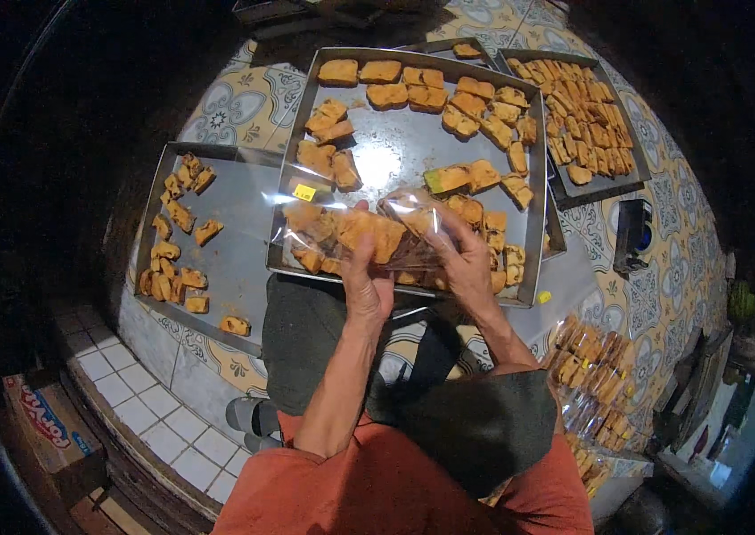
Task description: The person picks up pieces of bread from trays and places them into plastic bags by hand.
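A clear plastic bag (324, 234) with baked pastry pieces inside is held over the near edge of a large metal tray (377, 150). My left hand (365, 277) grips it from below, thumb across the plastic. At its right end, my right hand (468, 261) has its fingers closed around the bag and a pastry piece (411, 204); whether that piece is fully inside is hidden by glare. A small yellow label (304, 192) shows near the bag's upper left. Browned pastry pieces (387, 96) line the tray's far and right sides.
On the left, another tray (237, 200) holds scattered pieces. A fuller tray (585, 194) stands at the upper right, near a small black device (633, 234). Filled plastic packs (591, 368) lie on the patterned tile floor (651, 294) at right. A cardboard box (50, 421) sits lower left.
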`<move>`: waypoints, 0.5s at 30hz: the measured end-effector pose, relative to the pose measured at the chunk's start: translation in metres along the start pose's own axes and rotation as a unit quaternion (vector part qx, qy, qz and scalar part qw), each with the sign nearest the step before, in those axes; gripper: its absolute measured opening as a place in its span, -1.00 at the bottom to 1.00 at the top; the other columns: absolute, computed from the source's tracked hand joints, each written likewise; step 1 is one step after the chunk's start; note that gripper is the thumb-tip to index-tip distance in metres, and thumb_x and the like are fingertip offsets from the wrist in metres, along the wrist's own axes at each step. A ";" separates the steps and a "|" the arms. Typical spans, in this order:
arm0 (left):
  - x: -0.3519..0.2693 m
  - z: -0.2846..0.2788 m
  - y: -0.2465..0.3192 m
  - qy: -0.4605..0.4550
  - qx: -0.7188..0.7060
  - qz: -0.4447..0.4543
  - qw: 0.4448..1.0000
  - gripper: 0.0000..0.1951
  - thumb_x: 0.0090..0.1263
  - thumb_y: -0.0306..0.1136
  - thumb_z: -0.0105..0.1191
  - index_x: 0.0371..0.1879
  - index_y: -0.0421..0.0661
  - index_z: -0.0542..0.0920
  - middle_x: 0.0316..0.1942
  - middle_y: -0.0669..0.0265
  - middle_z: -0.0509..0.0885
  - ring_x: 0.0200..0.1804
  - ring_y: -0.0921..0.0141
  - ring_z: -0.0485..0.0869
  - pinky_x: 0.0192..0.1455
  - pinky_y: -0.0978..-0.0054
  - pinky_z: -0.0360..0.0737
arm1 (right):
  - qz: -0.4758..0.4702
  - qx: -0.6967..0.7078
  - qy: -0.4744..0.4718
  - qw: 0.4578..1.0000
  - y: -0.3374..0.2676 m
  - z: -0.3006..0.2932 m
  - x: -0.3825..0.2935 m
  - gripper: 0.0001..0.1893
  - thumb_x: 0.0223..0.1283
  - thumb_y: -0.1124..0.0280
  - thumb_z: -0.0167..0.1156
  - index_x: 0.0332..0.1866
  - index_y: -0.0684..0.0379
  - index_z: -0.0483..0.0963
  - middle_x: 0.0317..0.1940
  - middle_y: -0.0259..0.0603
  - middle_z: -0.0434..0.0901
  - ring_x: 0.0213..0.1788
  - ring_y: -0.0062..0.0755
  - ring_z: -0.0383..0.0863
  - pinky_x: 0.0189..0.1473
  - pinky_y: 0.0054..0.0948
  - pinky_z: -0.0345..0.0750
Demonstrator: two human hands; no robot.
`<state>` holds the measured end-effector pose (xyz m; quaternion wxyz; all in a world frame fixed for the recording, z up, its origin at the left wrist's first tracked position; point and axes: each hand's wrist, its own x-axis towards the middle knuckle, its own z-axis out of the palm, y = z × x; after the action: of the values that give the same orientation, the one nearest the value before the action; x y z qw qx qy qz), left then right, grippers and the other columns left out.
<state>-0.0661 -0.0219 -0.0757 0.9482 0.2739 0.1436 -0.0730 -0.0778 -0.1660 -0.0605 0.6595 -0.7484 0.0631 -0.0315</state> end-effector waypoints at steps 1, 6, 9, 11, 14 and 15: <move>0.000 -0.002 0.003 -0.007 -0.041 -0.012 0.999 -0.35 0.23 -0.30 0.27 0.31 -0.06 0.32 0.22 0.23 0.42 0.25 0.31 0.43 0.33 0.25 0.42 | -0.001 0.002 -0.002 1.000 0.001 0.000 0.000 -0.52 0.32 0.37 0.20 0.32 0.19 0.38 0.04 -0.18 0.60 0.03 -0.48 0.55 0.08 -0.47 0.52; 0.001 0.006 0.004 0.030 0.023 -0.005 0.999 -0.40 0.25 -0.22 0.24 0.27 -0.06 0.36 0.14 0.27 0.50 0.19 0.31 0.51 0.30 0.23 0.46 | 0.152 0.280 -0.004 0.948 -0.015 0.001 -0.002 -0.52 0.34 0.33 0.17 0.33 0.19 0.36 0.21 -0.23 0.48 0.11 -0.45 0.52 0.04 -0.45 0.58; 0.007 0.001 0.003 0.008 0.020 -0.015 1.000 -0.40 0.23 -0.30 0.24 0.27 -0.08 0.36 0.13 0.25 0.50 0.17 0.32 0.52 0.28 0.24 0.48 | 0.139 0.300 -0.008 0.944 -0.004 0.002 -0.002 -0.54 0.35 0.33 0.17 0.31 0.22 0.37 0.25 -0.21 0.45 0.15 -0.46 0.50 0.01 -0.45 0.61; 0.009 -0.007 0.005 0.000 0.030 -0.008 1.000 -0.42 0.23 -0.31 0.23 0.25 -0.10 0.37 0.12 0.24 0.50 0.15 0.32 0.53 0.27 0.24 0.49 | 0.124 0.282 -0.004 0.951 -0.009 0.003 -0.002 -0.55 0.34 0.34 0.17 0.30 0.24 0.38 0.25 -0.20 0.45 0.16 -0.46 0.49 0.06 -0.44 0.59; 0.008 -0.005 0.004 0.008 0.047 0.005 0.999 -0.43 0.21 -0.32 0.23 0.21 -0.15 0.38 0.09 0.24 0.51 0.15 0.31 0.53 0.28 0.24 0.49 | 0.099 0.209 -0.001 0.973 -0.006 -0.004 -0.003 -0.56 0.34 0.38 0.17 0.27 0.27 0.39 0.25 -0.17 0.44 0.18 -0.45 0.48 0.15 -0.43 0.52; 0.008 -0.004 0.004 0.009 0.040 0.013 0.999 -0.42 0.20 -0.32 0.24 0.21 -0.17 0.38 0.09 0.23 0.51 0.16 0.29 0.53 0.26 0.24 0.51 | 0.087 0.159 -0.010 0.983 -0.004 -0.005 -0.002 -0.57 0.33 0.41 0.17 0.27 0.28 0.40 0.26 -0.16 0.43 0.19 -0.45 0.47 0.19 -0.42 0.48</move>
<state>-0.0583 -0.0167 -0.0792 0.9360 0.3140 0.1457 -0.0640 -0.0807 -0.1699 -0.0556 0.7711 -0.6256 0.1158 0.0237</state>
